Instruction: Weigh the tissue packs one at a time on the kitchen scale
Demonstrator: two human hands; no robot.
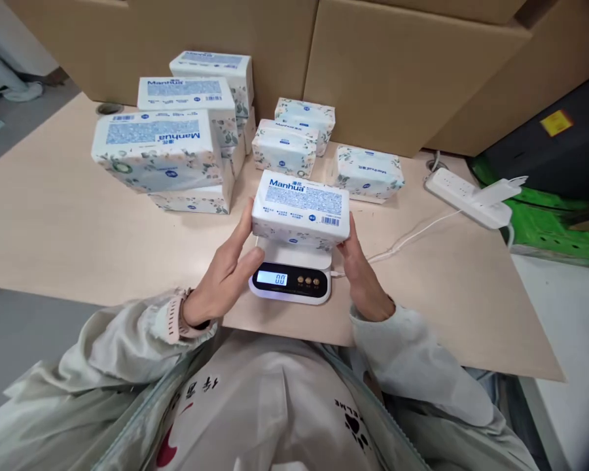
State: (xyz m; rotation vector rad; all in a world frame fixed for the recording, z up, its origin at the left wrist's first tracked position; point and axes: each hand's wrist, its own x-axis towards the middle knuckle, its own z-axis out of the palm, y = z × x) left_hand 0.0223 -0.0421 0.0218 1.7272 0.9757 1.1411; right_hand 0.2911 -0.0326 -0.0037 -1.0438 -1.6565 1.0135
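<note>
Between my two hands is a pack of tissues (300, 208), white with blue print and a floral side, held level over a small white digital scale (290, 282). The scale's lit display reads 0.0, and the pack hides most of its platform. My left hand (228, 268) grips the pack's left end, its thumb low near the scale's edge. At the right end, my right hand (360, 271) presses with its fingers, partly hidden by the pack.
Stacked tissue packs (157, 150) stand at the left. Several more packs (285, 147) sit behind the scale, one (368, 173) farther right. A white power strip (466, 196) with a cable lies at the right. Large cardboard boxes (397, 72) line the table's back.
</note>
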